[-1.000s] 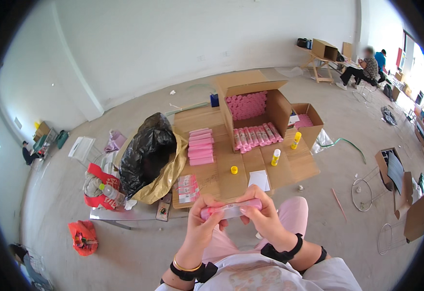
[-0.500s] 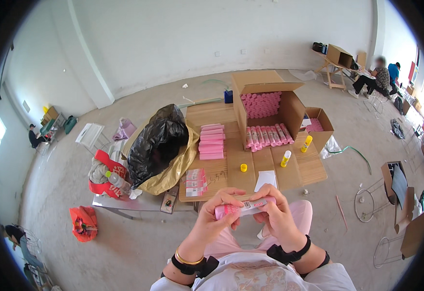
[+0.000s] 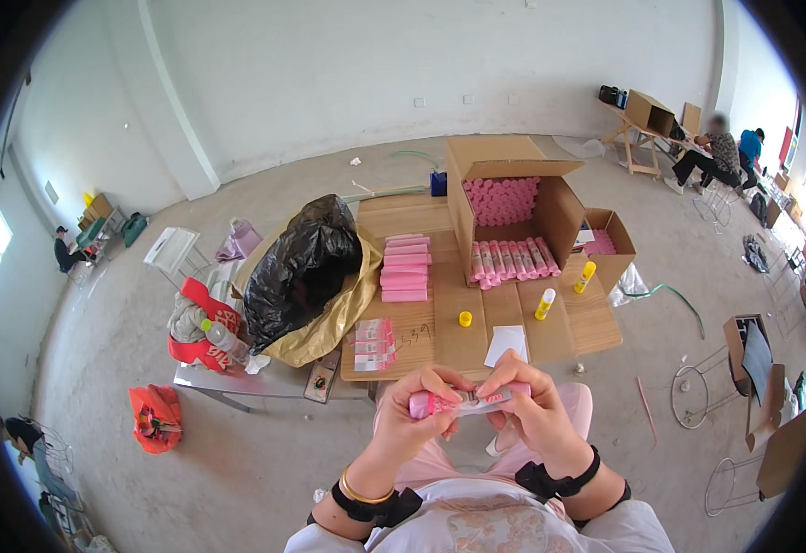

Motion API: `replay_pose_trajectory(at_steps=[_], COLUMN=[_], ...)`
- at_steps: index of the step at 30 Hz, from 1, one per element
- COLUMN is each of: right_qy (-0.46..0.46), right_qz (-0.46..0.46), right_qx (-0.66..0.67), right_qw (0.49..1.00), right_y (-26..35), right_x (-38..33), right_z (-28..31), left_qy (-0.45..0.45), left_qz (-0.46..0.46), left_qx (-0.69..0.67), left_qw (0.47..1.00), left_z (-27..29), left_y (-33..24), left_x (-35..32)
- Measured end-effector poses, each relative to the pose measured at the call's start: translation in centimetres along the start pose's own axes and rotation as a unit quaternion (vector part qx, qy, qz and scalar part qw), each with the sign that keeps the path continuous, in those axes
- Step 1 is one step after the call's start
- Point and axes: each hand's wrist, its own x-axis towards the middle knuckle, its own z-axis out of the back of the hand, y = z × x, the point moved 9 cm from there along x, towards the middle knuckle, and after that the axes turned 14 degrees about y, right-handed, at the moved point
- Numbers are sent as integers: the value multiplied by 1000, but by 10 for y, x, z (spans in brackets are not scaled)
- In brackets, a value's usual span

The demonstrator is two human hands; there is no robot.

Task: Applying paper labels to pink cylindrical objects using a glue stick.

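In front of my lap, both hands hold a pink roll (image 3: 419,405) with a printed pink-and-white paper label (image 3: 473,403) round its middle. My left hand (image 3: 412,415) grips the left end. The fingers of my right hand (image 3: 530,405) close on the right end, and both thumbs and forefingers meet the label. Just beyond, on the table, lie a white sheet of paper (image 3: 506,345) and several printed labels (image 3: 374,345). An uncapped glue stick (image 3: 545,304) stands upright near a second yellow glue stick (image 3: 585,277); a yellow cap (image 3: 465,319) sits to their left.
An open carton (image 3: 558,207) holds many pink rolls, with labelled rolls (image 3: 513,261) at its front. Left of it are stacked plain pink rolls (image 3: 406,269) and a black plastic bag (image 3: 300,267). A smaller carton (image 3: 613,258) stands right. Other people sit farther off.
My fingers have shifted along the label, and the roll has turned a little. Its right end now tilts down slightly less than before in my grip. The table's things have not moved.
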Motion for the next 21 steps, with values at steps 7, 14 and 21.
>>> replay_pose_trajectory(at_steps=[7,14,21], right_qy=[17,17,67], right_qz=[-15,-16,-52], right_qx=[38,54,19], right_qw=[999,998,996], right_y=[-6,-8,-2], right_x=[1,1,1], right_z=[-1,-3,-8], left_qy=[9,16,-6], left_qz=[-5,-8,13], left_qx=[22,34,17], left_qw=[1000,999,1000], left_z=[1,1,4], left_y=[-2,-4,-1], left_x=[-3,-5,-5])
